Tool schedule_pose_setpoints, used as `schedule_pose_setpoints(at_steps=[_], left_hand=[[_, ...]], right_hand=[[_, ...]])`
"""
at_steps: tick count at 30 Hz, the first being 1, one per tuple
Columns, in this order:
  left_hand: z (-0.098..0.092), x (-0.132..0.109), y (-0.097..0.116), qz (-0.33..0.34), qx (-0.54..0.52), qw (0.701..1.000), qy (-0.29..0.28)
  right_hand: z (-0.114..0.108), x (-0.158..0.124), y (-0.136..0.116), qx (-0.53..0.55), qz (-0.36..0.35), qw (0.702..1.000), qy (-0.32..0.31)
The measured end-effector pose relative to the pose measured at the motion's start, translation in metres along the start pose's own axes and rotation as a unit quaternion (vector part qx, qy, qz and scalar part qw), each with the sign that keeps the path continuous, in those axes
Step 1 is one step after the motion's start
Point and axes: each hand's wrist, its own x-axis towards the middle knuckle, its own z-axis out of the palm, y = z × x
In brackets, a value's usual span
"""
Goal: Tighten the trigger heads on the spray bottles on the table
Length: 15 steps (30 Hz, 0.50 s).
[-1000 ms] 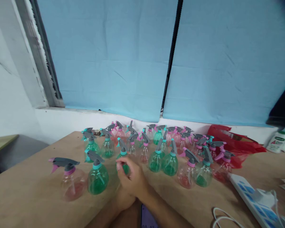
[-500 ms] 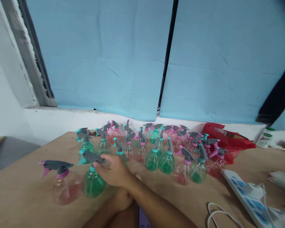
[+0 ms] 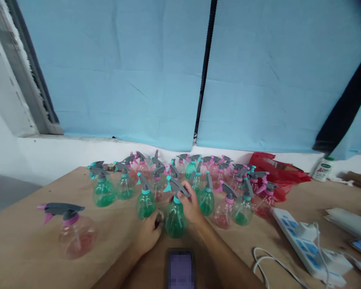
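W/ R hand clasped on head of green btl, L hand curled just left (unclear if empty), pls hold upright, avoiding next btl right of grip.

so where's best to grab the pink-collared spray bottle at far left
Grip the spray bottle probably by its pink collar, coming from the right: the trigger juts left, and the collar is narrower than the round body below.

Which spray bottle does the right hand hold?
The green spray bottle with the turquoise collar, just beyond the central phone; only this one has the right hand around its grey spray head.
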Motion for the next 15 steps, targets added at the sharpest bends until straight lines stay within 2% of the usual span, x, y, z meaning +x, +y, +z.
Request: schedule_pose_setpoints(at_steps=[5, 8, 12, 15], left_hand=[[-0.001, -0.001, 0.004, 0.019, 0.004, 1.0, 0.002], [0.0, -0.001, 0.006, 0.021, -0.008, 1.0, 0.001], [0.0, 0.0, 0.006, 0.032, -0.017, 0.999, 0.004], [0.0, 0.0, 0.007, 0.031, -0.016, 0.999, -0.001]], right_hand=[[-0.023, -0.016, 0.023, 0.014, 0.032, 0.999, -0.041], [-0.031, -0.018, 0.028, 0.01, 0.035, 0.997, -0.065], [-0.037, -0.015, 0.033, 0.02, 0.067, 0.996, -0.063], [-0.041, -0.01, 0.033, 0.037, 0.09, 0.991, -0.097]])
